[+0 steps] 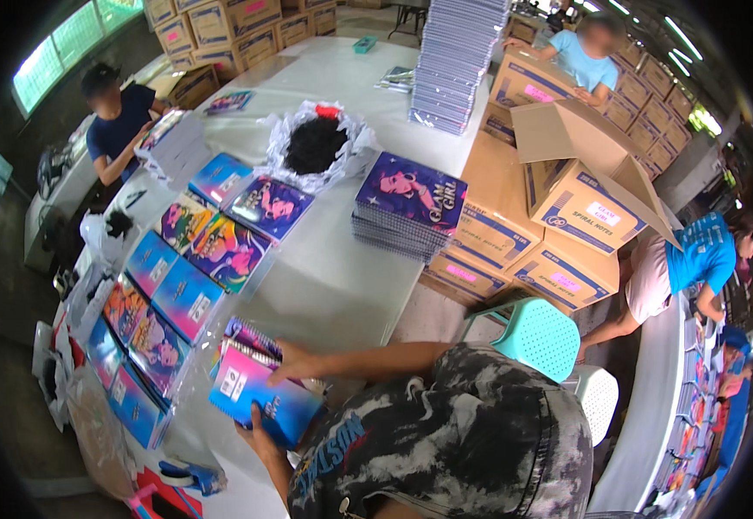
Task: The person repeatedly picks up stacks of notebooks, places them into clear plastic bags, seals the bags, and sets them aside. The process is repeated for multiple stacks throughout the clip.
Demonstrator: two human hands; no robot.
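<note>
Over the near part of the white table I hold a pink-and-blue spiral notebook (298,415) with a white barcode label. My left hand (260,435) is closed on its lower edge, the thumb on top of the cover. My right hand (297,363) grips the upper edge, fingers wrapped round it. Just behind lie other spiral notebooks (251,337) with coloured covers, partly hidden by the one in my hands; whether I hold some of them too is unclear. To the left, rows of notebook stacks (188,296) line the table, some with blue backs up, others with illustrated fronts.
A purple notebook stack (411,199) and a tall stack (458,65) stand farther back. A white plastic bag (317,147) holds something black. A blue tape dispenser (190,476) lies at lower left. Cartons (588,203) and a turquoise stool (536,337) are right. Several people work nearby.
</note>
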